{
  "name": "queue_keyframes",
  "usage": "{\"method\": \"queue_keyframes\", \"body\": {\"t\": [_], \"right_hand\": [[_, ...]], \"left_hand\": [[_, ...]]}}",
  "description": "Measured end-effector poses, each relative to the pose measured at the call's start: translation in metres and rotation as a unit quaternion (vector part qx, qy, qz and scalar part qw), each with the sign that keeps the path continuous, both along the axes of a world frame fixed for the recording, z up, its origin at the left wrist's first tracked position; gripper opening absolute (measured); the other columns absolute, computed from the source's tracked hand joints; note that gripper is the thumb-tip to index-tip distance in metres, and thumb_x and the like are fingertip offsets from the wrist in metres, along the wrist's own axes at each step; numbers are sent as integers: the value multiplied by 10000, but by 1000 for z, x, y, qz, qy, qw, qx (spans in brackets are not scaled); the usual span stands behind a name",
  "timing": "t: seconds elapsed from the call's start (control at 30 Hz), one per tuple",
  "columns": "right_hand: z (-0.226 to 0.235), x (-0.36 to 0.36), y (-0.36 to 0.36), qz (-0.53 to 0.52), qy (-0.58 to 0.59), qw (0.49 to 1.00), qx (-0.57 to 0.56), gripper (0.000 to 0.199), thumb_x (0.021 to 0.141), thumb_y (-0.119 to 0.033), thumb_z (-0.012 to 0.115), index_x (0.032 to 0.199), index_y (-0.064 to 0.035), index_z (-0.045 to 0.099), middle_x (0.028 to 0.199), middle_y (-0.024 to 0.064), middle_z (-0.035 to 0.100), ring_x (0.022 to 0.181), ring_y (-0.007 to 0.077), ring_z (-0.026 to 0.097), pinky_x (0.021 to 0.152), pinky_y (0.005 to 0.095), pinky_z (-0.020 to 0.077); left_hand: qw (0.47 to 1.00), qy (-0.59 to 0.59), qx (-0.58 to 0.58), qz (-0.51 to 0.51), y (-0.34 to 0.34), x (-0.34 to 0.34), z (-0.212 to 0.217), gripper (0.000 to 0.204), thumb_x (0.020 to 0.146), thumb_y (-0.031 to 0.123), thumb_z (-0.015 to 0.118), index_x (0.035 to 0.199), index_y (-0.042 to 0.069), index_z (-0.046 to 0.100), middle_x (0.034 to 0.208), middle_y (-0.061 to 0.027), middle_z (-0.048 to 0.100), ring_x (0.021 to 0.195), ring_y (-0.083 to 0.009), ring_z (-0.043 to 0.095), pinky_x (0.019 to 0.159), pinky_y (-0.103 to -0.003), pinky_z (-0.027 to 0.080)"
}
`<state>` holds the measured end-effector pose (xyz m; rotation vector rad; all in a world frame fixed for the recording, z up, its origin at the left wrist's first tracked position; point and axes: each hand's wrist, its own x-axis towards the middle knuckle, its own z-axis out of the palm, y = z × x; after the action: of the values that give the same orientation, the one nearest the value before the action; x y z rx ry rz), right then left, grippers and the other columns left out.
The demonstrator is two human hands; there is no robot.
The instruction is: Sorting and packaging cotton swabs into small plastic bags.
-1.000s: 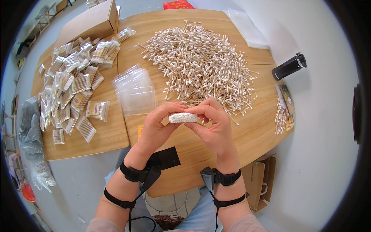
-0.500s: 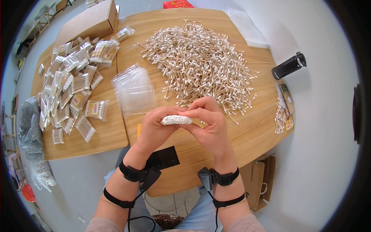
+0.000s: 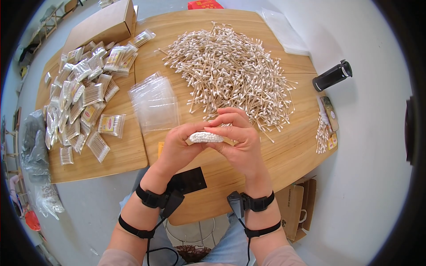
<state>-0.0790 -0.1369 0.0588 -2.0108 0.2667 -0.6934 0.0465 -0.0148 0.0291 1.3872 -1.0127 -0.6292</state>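
A tight bundle of cotton swabs [image 3: 206, 137] is held between my two hands, its white tips facing me in a flat, slightly curved row. My left hand [image 3: 181, 141] wraps round the bundle's left end, thumb and fingers closed. My right hand [image 3: 239, 139] pinches the right end, with its fingers bent over the top. Just beyond my hands lies a big loose heap of cotton swabs [image 3: 230, 66]. Left of the heap, flat clear plastic bags [image 3: 155, 104] lie overlapping on the table. The sticks of the bundle are mostly hidden by my hands.
Many filled swab packets [image 3: 92, 95] cover the left of the wooden table [image 3: 120, 162], near a cardboard box [image 3: 100, 26]. A black phone-like slab [image 3: 190, 180] lies by my left wrist. A black bottle [image 3: 332, 76] and a small swab pile [image 3: 321, 135] sit at the right edge.
Both hands still hold the swab bundle, which has shifted slightly to the right. My right fingers have risen a little over its top.
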Motion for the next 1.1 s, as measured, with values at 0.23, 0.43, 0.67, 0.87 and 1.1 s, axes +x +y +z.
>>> {"method": "queue_keyframes", "body": {"t": [0.23, 0.43, 0.67, 0.87, 1.1], "right_hand": [[3, 1, 1, 41, -1, 998, 52, 345, 656, -28, 802, 986, -111, 742, 1070, 17, 642, 1220, 255, 482, 997, 366, 417], [0, -2, -3, 50, 10, 995, 80, 334, 673, -12, 786, 994, -90, 737, 1051, 30, 668, 1243, 239, 472, 1002, 363, 413], [0, 1, 2, 62, 18, 994, 86, 307, 686, -27, 780, 985, -82, 731, 1025, 32, 680, 1256, 252, 472, 1005, 376, 412], [6, 6, 10, 46, 22, 995, 88, 301, 690, -5, 774, 979, -79, 730, 1047, 31, 681, 1279, 256, 456, 1038, 387, 384], [-4, 5, 6, 60, 16, 998, 31, 290, 687, 11, 768, 961, -75, 727, 1083, 43, 680, 1285, 261, 461, 1045, 386, 380]], "left_hand": [[998, -49, 20, -39, 5, 6, 3, 252, 765, 9, 732, 1011, 46, 693, 910, -81, 711, 823, -174, 676, 713, -283, 519], [997, -19, 50, -63, 4, 6, 3, 268, 765, 18, 735, 1026, 47, 684, 921, -91, 704, 823, -200, 672, 714, -292, 514], [997, -31, 37, -64, 1, 2, -3, 305, 755, 17, 738, 1050, 43, 668, 950, -94, 696, 842, -215, 667, 727, -302, 512], [997, -15, 24, -66, 2, 4, -6, 292, 758, 15, 731, 1042, 53, 672, 961, -94, 694, 856, -229, 664, 737, -303, 510], [998, -28, 21, -61, 0, -2, -13, 306, 758, 5, 724, 1054, 58, 672, 980, -94, 695, 878, -247, 665, 755, -300, 511]]}}
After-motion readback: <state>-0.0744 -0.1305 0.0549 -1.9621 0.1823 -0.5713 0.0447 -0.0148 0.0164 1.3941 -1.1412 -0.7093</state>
